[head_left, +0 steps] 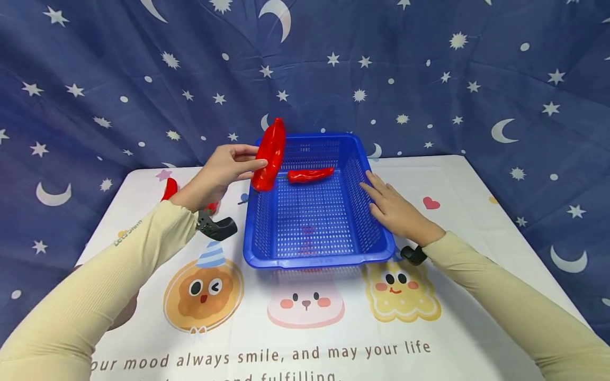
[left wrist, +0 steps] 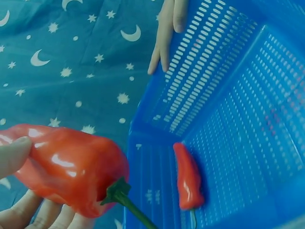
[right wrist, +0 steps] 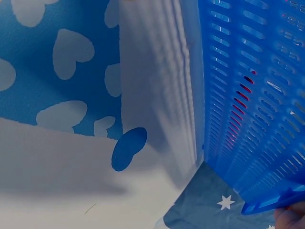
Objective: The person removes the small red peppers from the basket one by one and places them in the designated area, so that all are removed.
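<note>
My left hand pinches a large, glossy red pepper between thumb and fingers, above the left rim of a blue plastic basket. The pepper stands nearly upright in the head view; its green stem shows in the left wrist view. A slimmer red chili pepper lies on the basket floor near the far wall. My right hand rests on the basket's right rim with its fingers extended. Only a bit of that hand shows at the rim in the right wrist view.
More red peppers lie on the table left of the basket, partly hidden by my left forearm. The white tablecloth carries cartoon prints and lettering. A dark blue curtain with stars and moons hangs behind the table.
</note>
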A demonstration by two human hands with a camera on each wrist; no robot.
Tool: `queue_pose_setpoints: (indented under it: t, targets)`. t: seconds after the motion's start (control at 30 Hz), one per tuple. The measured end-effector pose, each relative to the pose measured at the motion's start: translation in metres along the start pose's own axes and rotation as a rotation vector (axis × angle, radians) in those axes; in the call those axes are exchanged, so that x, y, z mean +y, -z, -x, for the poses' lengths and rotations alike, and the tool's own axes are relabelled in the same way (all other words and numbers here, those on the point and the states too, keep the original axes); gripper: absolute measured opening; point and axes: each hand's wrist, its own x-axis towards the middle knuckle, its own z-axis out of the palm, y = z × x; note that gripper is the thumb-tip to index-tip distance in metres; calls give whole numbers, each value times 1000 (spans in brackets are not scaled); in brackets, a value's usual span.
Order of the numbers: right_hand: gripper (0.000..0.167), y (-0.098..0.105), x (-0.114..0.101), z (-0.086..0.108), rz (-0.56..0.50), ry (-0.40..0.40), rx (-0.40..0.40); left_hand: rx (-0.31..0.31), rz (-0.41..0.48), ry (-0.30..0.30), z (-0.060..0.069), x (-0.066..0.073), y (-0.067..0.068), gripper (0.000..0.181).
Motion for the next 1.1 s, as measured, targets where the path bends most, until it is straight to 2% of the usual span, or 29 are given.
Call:
queue_pose_setpoints:
  t: [0.2,0.5,0.6,0.73,0.83,0.97,1.1]
  targets:
    - [55,1,1,0,-4,-8,7,34,-29,14,16,-6,25,59]
    - [55,2,2,-1,0,-12,0,79,-108,69,39,-21,63,68]
    - [54,2,2,-1,-5,-5,5,92,-104,79,44,-28,75,71]
    - [53,1,3,-1,-10,11,18,100,-60,75,48,-38,91,73]
    - [53,0,3,-1,-11,13,17,96,-21,81,51,-46,103,69]
    - [54,-1,3,-1,-14,10,15,94,-9,106,52,-55,117,56]
    - [54,-2,2,0,-19,7,13,97,-24,153,51,-66,133,53]
